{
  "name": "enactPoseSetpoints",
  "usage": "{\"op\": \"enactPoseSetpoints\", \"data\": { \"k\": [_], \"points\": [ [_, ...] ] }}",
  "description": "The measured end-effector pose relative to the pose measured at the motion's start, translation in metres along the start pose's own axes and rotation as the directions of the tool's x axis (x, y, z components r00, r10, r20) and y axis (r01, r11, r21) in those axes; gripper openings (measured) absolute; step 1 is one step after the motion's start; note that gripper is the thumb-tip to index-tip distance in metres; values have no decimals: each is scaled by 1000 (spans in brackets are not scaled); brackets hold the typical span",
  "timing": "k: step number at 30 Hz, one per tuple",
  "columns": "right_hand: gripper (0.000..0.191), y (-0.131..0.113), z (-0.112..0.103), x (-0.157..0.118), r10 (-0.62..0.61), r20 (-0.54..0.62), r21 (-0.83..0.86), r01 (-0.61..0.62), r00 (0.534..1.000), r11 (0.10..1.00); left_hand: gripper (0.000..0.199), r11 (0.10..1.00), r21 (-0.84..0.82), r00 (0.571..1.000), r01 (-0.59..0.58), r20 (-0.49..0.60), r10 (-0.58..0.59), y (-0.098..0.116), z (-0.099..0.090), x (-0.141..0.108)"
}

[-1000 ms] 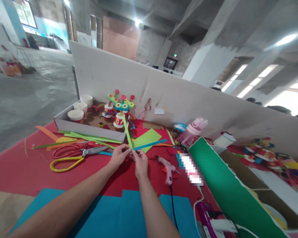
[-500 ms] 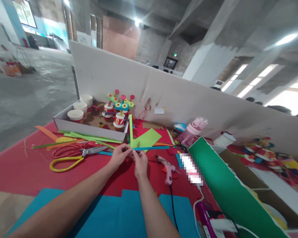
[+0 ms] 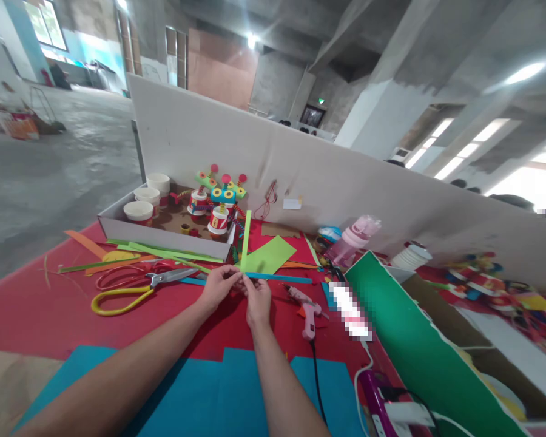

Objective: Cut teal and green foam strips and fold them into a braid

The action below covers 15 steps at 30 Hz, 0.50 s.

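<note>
My left hand [image 3: 221,286] and my right hand [image 3: 258,298] meet above the red table, fingertips pinched together. Between them are the ends of two paper strips that cross at a corner. The light green paper strip [image 3: 246,240] points up and away, tilted slightly right. Out to the right runs the blue paper strip [image 3: 279,277]. My fingers hide the joint where the strips meet. Left of my left hand lie scissors [image 3: 152,280] with red and yellow handles. To the right of my right hand is a pink glue gun [image 3: 308,312] with a black cord.
Behind my hands lies a green paper sheet [image 3: 270,255]. A shallow box [image 3: 164,238] at the back left holds paper cups and small cup figures. A pink bottle [image 3: 352,240] and a green panel [image 3: 418,346] stand right. Blue sheets [image 3: 200,394] lie in front.
The green strip's upper end has swung a little to the right. The blue strip's far end has dipped slightly. Both hands stay in nearly the same place.
</note>
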State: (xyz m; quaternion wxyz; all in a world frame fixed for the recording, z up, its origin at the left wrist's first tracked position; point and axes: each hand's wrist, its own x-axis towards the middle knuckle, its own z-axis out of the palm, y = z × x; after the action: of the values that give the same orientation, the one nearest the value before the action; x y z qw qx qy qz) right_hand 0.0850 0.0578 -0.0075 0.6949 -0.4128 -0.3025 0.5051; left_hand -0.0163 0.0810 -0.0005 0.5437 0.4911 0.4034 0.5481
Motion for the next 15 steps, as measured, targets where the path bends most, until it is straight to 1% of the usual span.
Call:
{"op": "enactPoseSetpoints", "data": {
  "k": [4,6,9,15],
  "points": [
    [22,-2,-1,0,60,80,121,-69,995,990,27,998,-56,1000,24,-3,-24,4,0,-1],
    [23,-3,-1,1,82,88,152,-95,993,984,28,997,-71,1000,29,1,-29,5,0,-2],
    [22,-4,-1,1,88,78,150,-99,993,984,29,997,-66,1000,26,5,-26,6,1,-2],
    [23,-2,-1,1,76,113,114,-89,991,990,30,998,-57,999,32,-13,-33,6,1,-2]
  ]
}}
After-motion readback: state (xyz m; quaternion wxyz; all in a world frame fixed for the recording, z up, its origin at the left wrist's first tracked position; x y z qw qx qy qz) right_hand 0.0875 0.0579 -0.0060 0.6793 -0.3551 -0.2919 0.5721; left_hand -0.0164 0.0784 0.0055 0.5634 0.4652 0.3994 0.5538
